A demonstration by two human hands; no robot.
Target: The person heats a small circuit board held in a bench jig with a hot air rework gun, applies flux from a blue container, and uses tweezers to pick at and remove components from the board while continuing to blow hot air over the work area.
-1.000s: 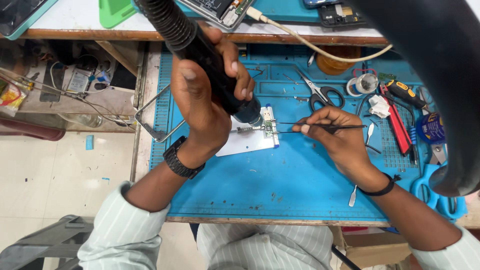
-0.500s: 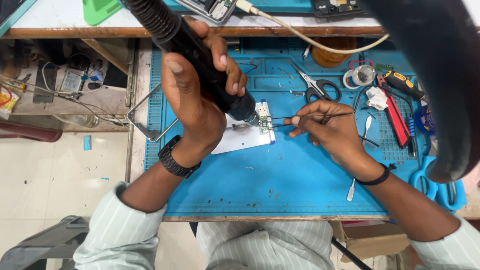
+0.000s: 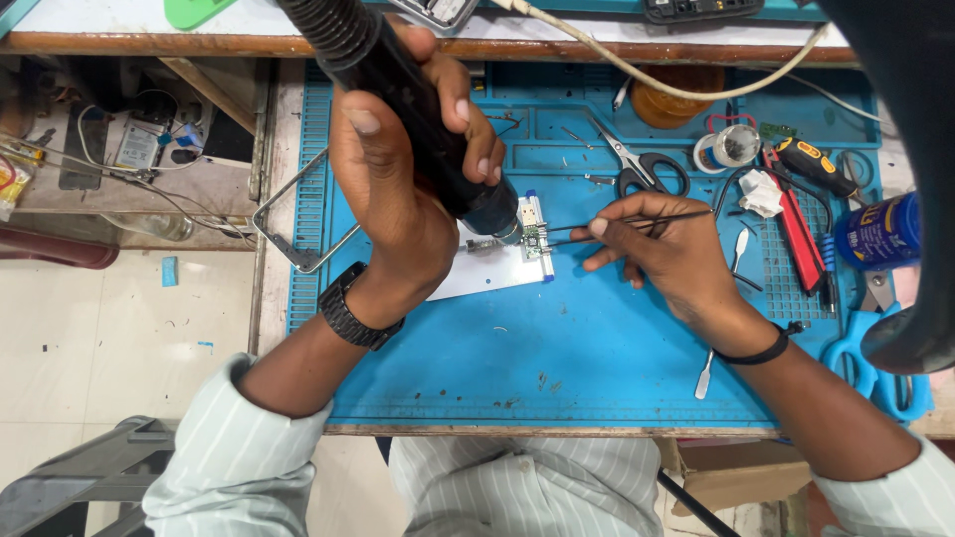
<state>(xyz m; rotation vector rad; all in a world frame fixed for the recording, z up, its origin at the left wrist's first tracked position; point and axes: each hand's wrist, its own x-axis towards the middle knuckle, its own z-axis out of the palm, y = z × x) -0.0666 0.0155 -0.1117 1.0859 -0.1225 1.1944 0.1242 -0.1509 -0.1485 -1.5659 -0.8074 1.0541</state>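
Observation:
My left hand grips a black hot-air tool handle, its metal nozzle pointing down at a small green circuit board. The board lies on a white sheet on the blue work mat. My right hand holds thin black tweezers, their tips touching the board from the right. A black watch sits on my left wrist, a black band on my right.
Scissors, a tape roll, red-handled tools, a blue can and blue-handled scissors lie at the right. A metal frame hangs over the mat's left edge. A cream cable crosses the back.
The view has shifted slightly. Both hands stay at the board; the tool's nozzle and the tweezers hold nearly the same place.

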